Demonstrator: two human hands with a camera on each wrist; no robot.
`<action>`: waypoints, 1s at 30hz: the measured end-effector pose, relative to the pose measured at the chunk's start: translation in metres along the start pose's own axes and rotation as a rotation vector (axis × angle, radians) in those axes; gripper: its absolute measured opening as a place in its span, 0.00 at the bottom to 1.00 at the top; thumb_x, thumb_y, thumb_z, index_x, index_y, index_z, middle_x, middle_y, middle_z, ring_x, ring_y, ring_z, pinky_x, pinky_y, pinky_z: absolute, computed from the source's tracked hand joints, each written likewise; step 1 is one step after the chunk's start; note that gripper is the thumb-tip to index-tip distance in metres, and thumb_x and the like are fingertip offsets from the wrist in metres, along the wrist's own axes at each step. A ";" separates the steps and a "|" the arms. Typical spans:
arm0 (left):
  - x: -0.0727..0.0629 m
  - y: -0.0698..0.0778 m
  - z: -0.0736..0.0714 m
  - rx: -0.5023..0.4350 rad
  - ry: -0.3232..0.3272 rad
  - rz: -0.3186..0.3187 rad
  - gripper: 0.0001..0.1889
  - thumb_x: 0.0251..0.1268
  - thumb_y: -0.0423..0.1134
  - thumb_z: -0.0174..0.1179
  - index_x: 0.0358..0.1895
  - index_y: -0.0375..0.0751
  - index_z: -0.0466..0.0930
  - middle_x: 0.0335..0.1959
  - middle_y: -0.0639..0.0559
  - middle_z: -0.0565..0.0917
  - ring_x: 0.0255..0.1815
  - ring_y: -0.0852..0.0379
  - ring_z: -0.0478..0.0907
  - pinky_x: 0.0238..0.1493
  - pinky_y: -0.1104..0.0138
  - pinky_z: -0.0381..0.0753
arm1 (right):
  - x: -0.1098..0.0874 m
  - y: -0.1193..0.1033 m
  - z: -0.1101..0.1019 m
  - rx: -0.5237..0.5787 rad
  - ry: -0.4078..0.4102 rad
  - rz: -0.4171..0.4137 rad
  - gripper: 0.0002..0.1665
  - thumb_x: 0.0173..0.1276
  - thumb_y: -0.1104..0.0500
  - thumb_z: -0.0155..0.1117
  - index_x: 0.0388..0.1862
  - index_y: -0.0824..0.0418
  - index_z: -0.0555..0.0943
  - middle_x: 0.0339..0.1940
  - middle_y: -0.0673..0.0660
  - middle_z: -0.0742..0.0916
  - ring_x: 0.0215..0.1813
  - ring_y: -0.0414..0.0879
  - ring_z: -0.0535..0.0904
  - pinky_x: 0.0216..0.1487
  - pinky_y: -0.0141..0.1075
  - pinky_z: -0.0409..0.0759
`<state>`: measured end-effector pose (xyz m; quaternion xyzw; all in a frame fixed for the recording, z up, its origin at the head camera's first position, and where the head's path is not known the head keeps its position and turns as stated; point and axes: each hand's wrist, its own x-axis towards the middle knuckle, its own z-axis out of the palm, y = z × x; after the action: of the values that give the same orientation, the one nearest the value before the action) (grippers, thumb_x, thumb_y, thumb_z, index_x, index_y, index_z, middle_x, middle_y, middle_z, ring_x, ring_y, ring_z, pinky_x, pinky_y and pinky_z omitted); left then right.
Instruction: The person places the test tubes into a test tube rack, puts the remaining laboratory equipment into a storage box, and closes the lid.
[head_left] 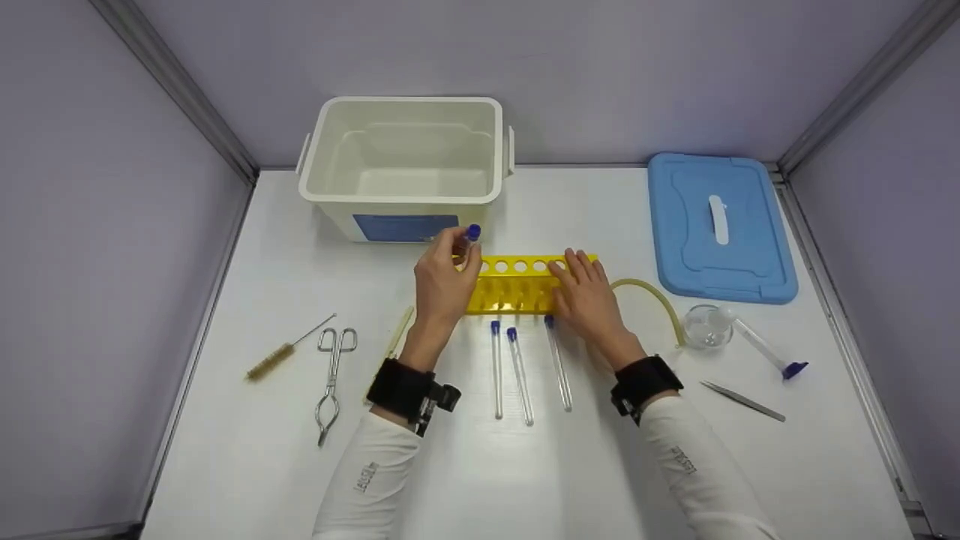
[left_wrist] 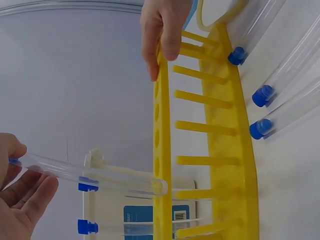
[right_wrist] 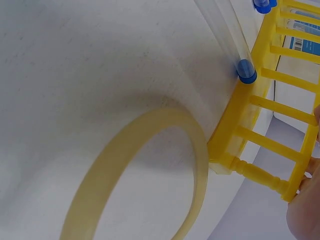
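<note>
My left hand point(head_left: 444, 283) pinches a test tube point(left_wrist: 100, 172) near its blue cap. The tube's rounded bottom overlaps the top bar of the yellow test tube rack point(head_left: 520, 297) in the left wrist view. Near that end of the rack, two more tubes with blue caps point(left_wrist: 88, 226) stand upright. My right hand point(head_left: 589, 296) grips the rack's top bar at the right end, fingers on one side and thumb on the other. In front of the rack lie three capped test tubes point(head_left: 519, 375) on the white table.
Behind stands an open white bin point(head_left: 401, 201); its blue lid point(head_left: 724, 225) lies back right. On the right are rubber tubing point(head_left: 660, 295), a glass dish point(head_left: 706, 328), a blue-footed cylinder point(head_left: 761, 345) and tweezers point(head_left: 742, 400). Crucible tongs point(head_left: 331, 386) and a brush point(head_left: 274, 361) lie left.
</note>
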<state>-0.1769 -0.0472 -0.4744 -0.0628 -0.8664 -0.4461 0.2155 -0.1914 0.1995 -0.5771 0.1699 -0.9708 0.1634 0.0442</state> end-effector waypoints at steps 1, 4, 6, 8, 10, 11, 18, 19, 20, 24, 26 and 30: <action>0.001 0.001 0.000 -0.002 -0.001 0.006 0.13 0.67 0.37 0.61 0.51 0.34 0.80 0.37 0.43 0.85 0.38 0.51 0.85 0.44 0.64 0.87 | 0.000 0.000 0.000 -0.001 0.003 -0.001 0.28 0.78 0.52 0.48 0.74 0.56 0.68 0.78 0.65 0.65 0.80 0.62 0.57 0.81 0.57 0.51; 0.005 0.005 -0.001 -0.015 -0.005 0.002 0.13 0.67 0.36 0.61 0.51 0.34 0.79 0.38 0.43 0.85 0.40 0.52 0.85 0.46 0.65 0.87 | -0.001 0.000 0.000 -0.002 -0.001 0.001 0.28 0.78 0.51 0.48 0.74 0.56 0.68 0.79 0.65 0.65 0.81 0.61 0.57 0.81 0.57 0.50; 0.006 0.007 -0.001 -0.026 -0.007 -0.004 0.13 0.67 0.36 0.61 0.51 0.35 0.79 0.39 0.43 0.85 0.41 0.52 0.85 0.47 0.65 0.87 | -0.001 0.000 -0.001 -0.005 -0.006 0.004 0.28 0.78 0.51 0.47 0.74 0.55 0.68 0.79 0.65 0.65 0.81 0.61 0.57 0.81 0.57 0.50; 0.008 0.008 -0.001 -0.044 -0.006 -0.006 0.12 0.67 0.36 0.61 0.50 0.35 0.79 0.39 0.43 0.85 0.42 0.52 0.85 0.47 0.65 0.87 | -0.001 -0.001 -0.001 -0.003 -0.007 0.005 0.28 0.78 0.51 0.47 0.75 0.55 0.68 0.79 0.65 0.65 0.81 0.61 0.56 0.82 0.56 0.49; 0.009 0.010 -0.001 -0.058 -0.004 -0.003 0.12 0.67 0.36 0.61 0.50 0.35 0.79 0.39 0.43 0.85 0.42 0.51 0.85 0.47 0.65 0.87 | 0.000 -0.001 -0.002 -0.004 -0.008 0.006 0.28 0.78 0.51 0.47 0.75 0.55 0.68 0.79 0.65 0.65 0.81 0.61 0.56 0.82 0.56 0.49; 0.010 0.010 -0.001 -0.064 -0.004 0.000 0.12 0.67 0.36 0.61 0.50 0.35 0.79 0.39 0.43 0.85 0.42 0.51 0.85 0.48 0.65 0.87 | 0.000 -0.001 -0.002 -0.003 -0.009 0.006 0.28 0.78 0.51 0.47 0.75 0.55 0.68 0.79 0.64 0.64 0.81 0.61 0.56 0.82 0.56 0.49; 0.014 0.010 0.001 -0.088 -0.003 0.002 0.11 0.68 0.36 0.60 0.49 0.35 0.79 0.39 0.43 0.84 0.42 0.52 0.84 0.47 0.66 0.86 | -0.001 -0.001 -0.002 -0.001 -0.008 0.004 0.28 0.78 0.51 0.47 0.75 0.55 0.68 0.79 0.64 0.64 0.81 0.61 0.56 0.82 0.56 0.49; 0.014 0.010 0.002 -0.086 -0.002 0.001 0.11 0.68 0.36 0.61 0.49 0.35 0.79 0.39 0.44 0.84 0.42 0.52 0.84 0.46 0.66 0.86 | -0.001 -0.001 -0.002 -0.001 -0.007 0.003 0.28 0.78 0.51 0.47 0.75 0.55 0.68 0.79 0.64 0.64 0.81 0.61 0.56 0.82 0.56 0.49; 0.014 0.009 0.003 -0.082 -0.001 0.001 0.11 0.67 0.36 0.61 0.49 0.35 0.79 0.38 0.44 0.84 0.42 0.52 0.84 0.46 0.66 0.86 | -0.001 -0.001 -0.002 0.001 -0.006 0.002 0.28 0.78 0.51 0.48 0.75 0.55 0.68 0.79 0.65 0.64 0.81 0.61 0.56 0.82 0.56 0.49; 0.014 0.007 0.008 -0.069 -0.009 0.005 0.11 0.67 0.36 0.61 0.49 0.35 0.79 0.39 0.44 0.84 0.42 0.53 0.85 0.47 0.67 0.86 | -0.001 -0.001 -0.001 -0.003 -0.009 0.003 0.28 0.78 0.51 0.48 0.75 0.55 0.68 0.79 0.65 0.65 0.81 0.61 0.56 0.82 0.56 0.50; 0.013 0.006 0.010 -0.060 -0.014 0.009 0.11 0.68 0.36 0.60 0.49 0.35 0.79 0.39 0.44 0.84 0.43 0.52 0.85 0.48 0.67 0.86 | -0.001 -0.001 -0.001 -0.002 -0.009 0.007 0.28 0.78 0.52 0.48 0.75 0.55 0.68 0.79 0.64 0.65 0.81 0.61 0.56 0.82 0.56 0.50; 0.013 0.004 0.013 -0.047 -0.019 0.016 0.11 0.68 0.36 0.60 0.49 0.36 0.79 0.39 0.44 0.85 0.43 0.52 0.85 0.49 0.67 0.86 | -0.001 -0.001 -0.002 0.003 -0.005 0.014 0.28 0.78 0.52 0.48 0.75 0.55 0.68 0.79 0.64 0.65 0.81 0.60 0.56 0.82 0.56 0.50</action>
<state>-0.1914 -0.0354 -0.4730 -0.0789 -0.8572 -0.4640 0.2091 -0.1900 0.1993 -0.5754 0.1637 -0.9718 0.1649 0.0403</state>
